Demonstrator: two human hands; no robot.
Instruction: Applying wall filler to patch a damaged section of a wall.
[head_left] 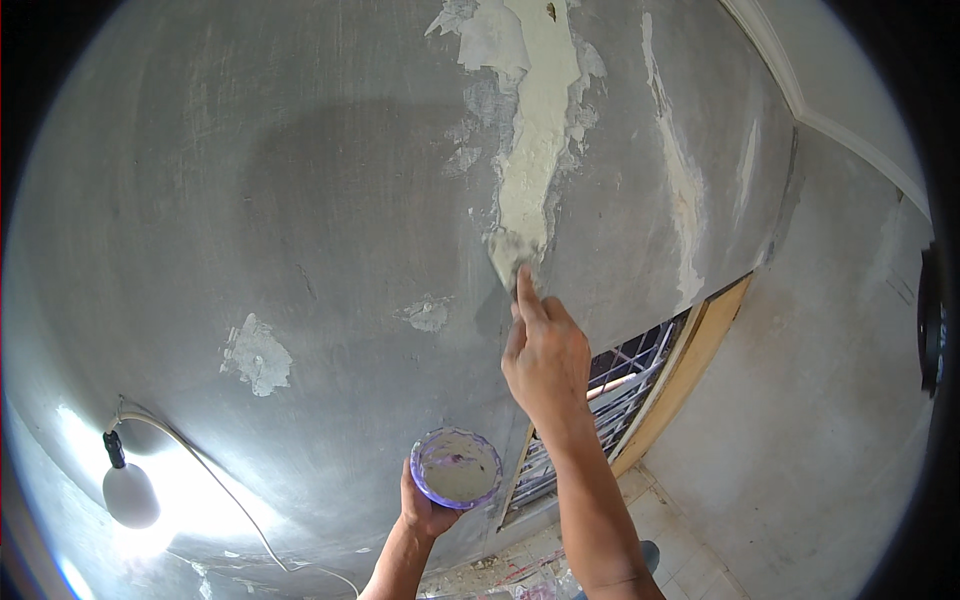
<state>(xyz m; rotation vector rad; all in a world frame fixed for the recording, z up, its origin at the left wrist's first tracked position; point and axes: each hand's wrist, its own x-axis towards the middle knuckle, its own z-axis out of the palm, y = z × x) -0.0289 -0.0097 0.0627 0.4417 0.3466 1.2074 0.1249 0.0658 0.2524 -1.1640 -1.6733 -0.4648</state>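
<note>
My right hand [548, 350] is closed round a putty knife [512, 258], its forefinger stretched along the tool toward the blade. The blade, partly smeared with filler, lies against the grey wall [370, 200] at the lower end of a long cream strip of wet filler [535, 130]. Most of the knife's handle is hidden in my fist. Lower down, my left hand [428, 515] holds a round purple-rimmed tub [456, 468] from below and the side. Pale filler coats the tub's bottom and inner walls.
A lit bulb [131, 495] hangs on a cable at the lower left. Right of my right forearm is a barred window opening [630, 375] with a wooden frame [690, 365]. Other pale patches [257, 355] mark the wall. Debris lies on the floor [680, 530] below.
</note>
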